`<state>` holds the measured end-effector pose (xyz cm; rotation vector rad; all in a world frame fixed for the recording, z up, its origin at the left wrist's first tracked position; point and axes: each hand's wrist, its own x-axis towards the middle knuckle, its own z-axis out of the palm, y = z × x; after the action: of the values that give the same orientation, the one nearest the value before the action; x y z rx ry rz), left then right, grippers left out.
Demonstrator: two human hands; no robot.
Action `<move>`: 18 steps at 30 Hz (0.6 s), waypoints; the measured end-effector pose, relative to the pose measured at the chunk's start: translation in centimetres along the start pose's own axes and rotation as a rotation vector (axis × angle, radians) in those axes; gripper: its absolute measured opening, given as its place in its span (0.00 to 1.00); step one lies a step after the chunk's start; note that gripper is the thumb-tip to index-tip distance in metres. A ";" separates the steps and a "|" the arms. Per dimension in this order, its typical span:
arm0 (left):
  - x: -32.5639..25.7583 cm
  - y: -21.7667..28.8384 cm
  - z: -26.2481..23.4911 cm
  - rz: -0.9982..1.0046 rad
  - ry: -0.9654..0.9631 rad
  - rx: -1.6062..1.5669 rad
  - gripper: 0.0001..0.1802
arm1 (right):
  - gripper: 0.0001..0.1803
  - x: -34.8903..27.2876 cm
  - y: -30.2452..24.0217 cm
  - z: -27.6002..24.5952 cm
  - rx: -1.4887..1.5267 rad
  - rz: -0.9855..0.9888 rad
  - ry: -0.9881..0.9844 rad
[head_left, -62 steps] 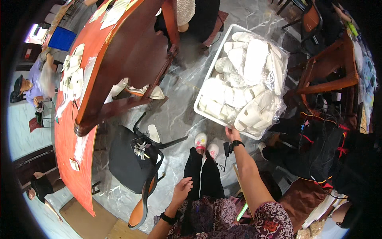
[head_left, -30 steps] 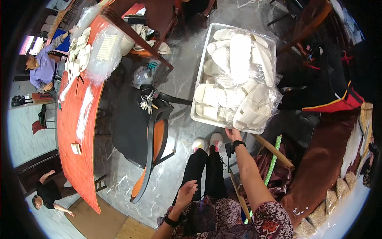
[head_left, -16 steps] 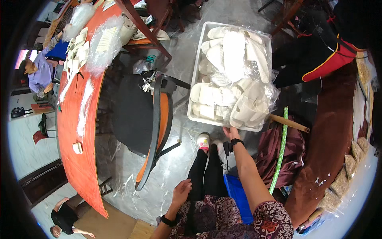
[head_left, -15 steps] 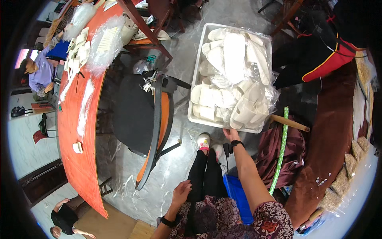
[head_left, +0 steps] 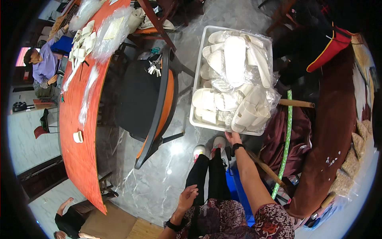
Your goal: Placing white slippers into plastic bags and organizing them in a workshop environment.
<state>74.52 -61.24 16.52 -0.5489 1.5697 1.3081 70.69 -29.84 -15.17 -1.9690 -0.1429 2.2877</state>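
The right hand (head_left: pixel 233 137) is at the near edge of the white rectangular tray (head_left: pixel 199 122); its grip is closed on the rim, with the fingertips hidden beneath it. The tray is located ahead of the person's feet, right of the black chair (head_left: pixel 137 99); what supports it from below cannot be determined. It contains a heap of cream slippers (head_left: pixel 234 59), many in clear film, with one sole facing upward on top; film overhangs the right rim. The left hand (head_left: pixel 188 198) is positioned over the lap, well apart from the tray; its grip is free and slack, fingers half curled. A bunch of keys (head_left: pixel 154 67) lies at the far end of the chair seat. The red table (head_left: pixel 83 159) to the left carries further slippers (head_left: pixel 81 46) and film packaging (head_left: pixel 111 34).
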 end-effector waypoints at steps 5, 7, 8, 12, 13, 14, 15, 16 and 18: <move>-1.2 -1.9 -2.3 0.030 -0.048 0.034 0.17 | 0.12 -0.1 3.4 -3.8 -0.012 -0.052 -0.021; -1.4 -2.1 -3.5 0.065 -0.035 0.051 0.16 | 0.12 -0.2 4.7 -5.4 0.038 -0.033 -0.013; -1.8 -2.3 -4.1 0.058 -0.019 0.089 0.15 | 0.11 -0.3 5.6 -6.0 0.082 -0.005 -0.014; -2.3 -5.1 -7.0 0.094 -0.028 0.142 0.15 | 0.10 -1.4 8.3 -8.0 0.000 -0.036 -0.018; -2.8 -5.9 -7.6 0.083 -0.023 0.168 0.15 | 0.10 -2.1 9.5 -8.8 0.047 -0.029 -0.012; -3.2 -6.7 -8.0 0.075 -0.013 0.191 0.15 | 0.10 -2.6 10.5 -9.1 0.089 -0.018 -0.010; -3.5 -7.7 -8.5 0.080 -0.007 0.191 0.15 | 0.10 -3.1 11.4 -9.5 0.087 -0.015 -0.016; -3.7 -8.7 -8.9 0.072 -0.012 0.192 0.15 | 0.10 -3.6 12.3 -9.8 0.067 -0.012 -0.011; -4.7 -10.0 -9.0 0.061 -0.030 0.191 0.16 | 0.10 -4.1 13.3 -11.7 0.082 -0.010 -0.012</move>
<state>81.14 -73.82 15.30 -0.3632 1.6763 1.1897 82.45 -43.68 -14.93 -1.9106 -0.0592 2.2620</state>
